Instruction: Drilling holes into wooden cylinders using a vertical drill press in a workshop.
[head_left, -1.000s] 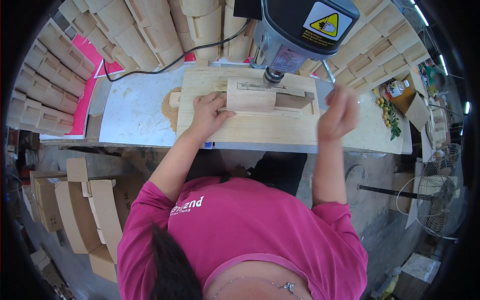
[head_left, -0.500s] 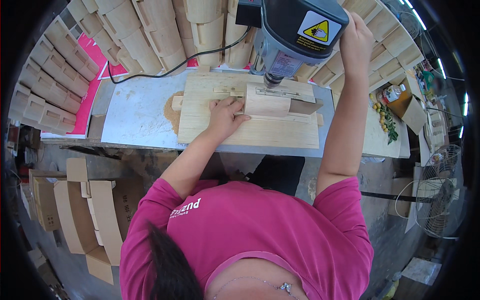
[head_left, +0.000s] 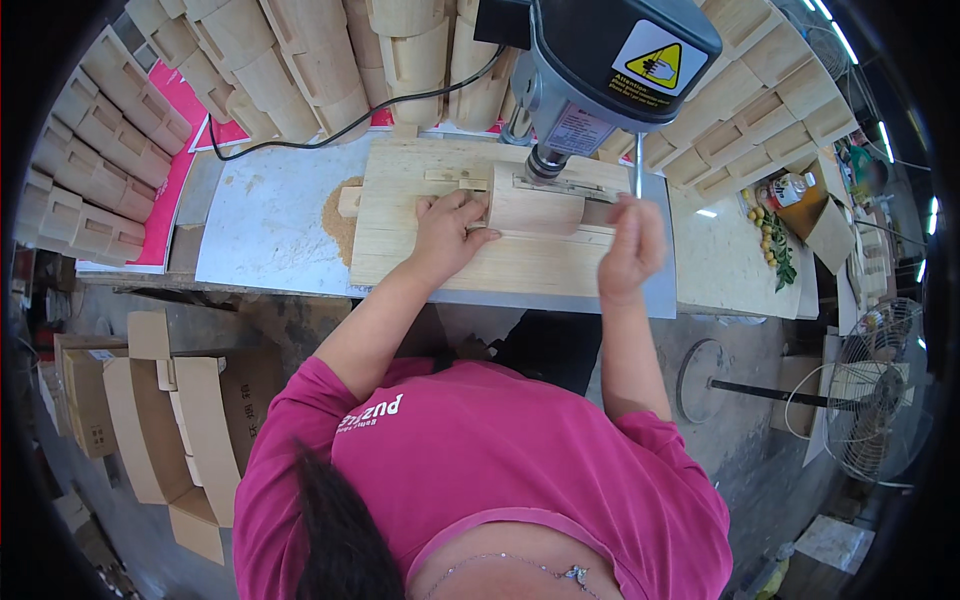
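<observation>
A curved pale wooden block (head_left: 535, 213) with a slot along its top lies on a flat wooden board (head_left: 400, 265). My left hand (head_left: 448, 235) grips the block's left end, fingers bent and thumb along its near side. Just above the slot is the chuck (head_left: 546, 163) of a drill press (head_left: 610, 60); the bit's tip is too small to make out. To the right of the block, my right hand (head_left: 632, 245) is closed around the lower end of the press's metal lever (head_left: 638, 165), which points down toward me.
Stacked wooden blocks (head_left: 300, 60) line the back of the bench. A black cable (head_left: 330, 145) runs to the press. Sawdust (head_left: 335, 225) lies left of the board. Right are small yellow fruits (head_left: 770, 235). An open carton (head_left: 140, 430) and a fan (head_left: 875, 390) stand on the floor.
My right hand has come down and toward me from beside the press head, swinging the lever down. The chuck sits slightly lower. My left hand stays on the wooden block.
</observation>
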